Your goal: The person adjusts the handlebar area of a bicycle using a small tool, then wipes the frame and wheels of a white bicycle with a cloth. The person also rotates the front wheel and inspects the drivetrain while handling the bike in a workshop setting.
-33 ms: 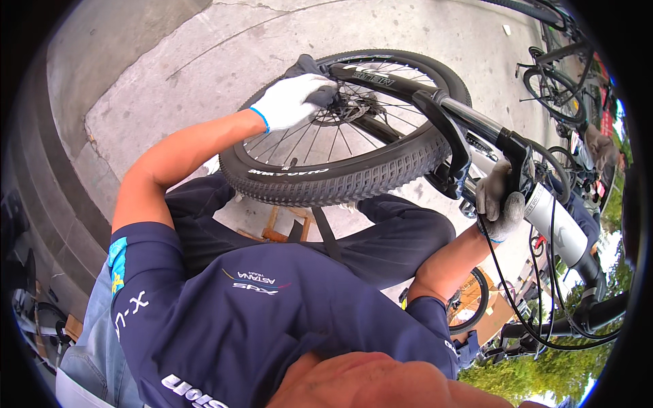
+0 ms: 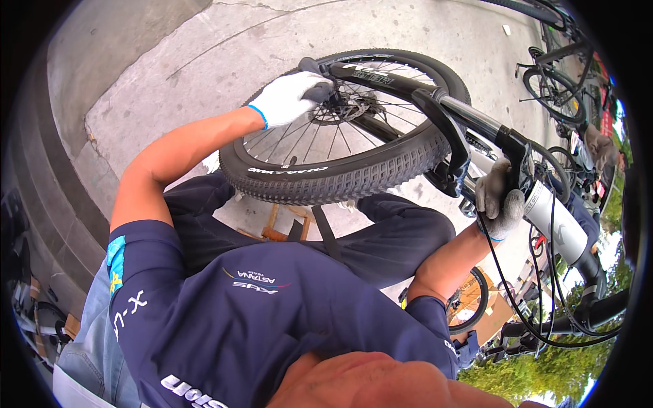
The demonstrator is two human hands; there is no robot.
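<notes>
A bicycle front wheel (image 2: 306, 182) with a knobby black tyre leans over my bent legs, set in a black suspension fork (image 2: 401, 87). My left hand (image 2: 292, 98), in a white glove with dark grey fingertips, is closed at the wheel's hub beside the fork's lower end. Its fingers hide the exact part gripped. Near the hub is a disc brake rotor (image 2: 326, 112). Gloved in grey, my right hand (image 2: 500, 197) is closed around the fork crown (image 2: 520, 160), just by the white head tube (image 2: 554, 224). Black cables (image 2: 500, 272) hang past that hand.
A small wooden stool (image 2: 275, 224) shows between my legs. More bicycles (image 2: 558, 88) stand at the far right. Cardboard (image 2: 493, 313) and another wheel (image 2: 476, 299) lie behind my right arm. Concrete steps (image 2: 51, 183) run along the left.
My left hand has turned and shifted slightly at the hub, its dark fingertips now closer to the fork end. The right hand and the wheel stay practically in place.
</notes>
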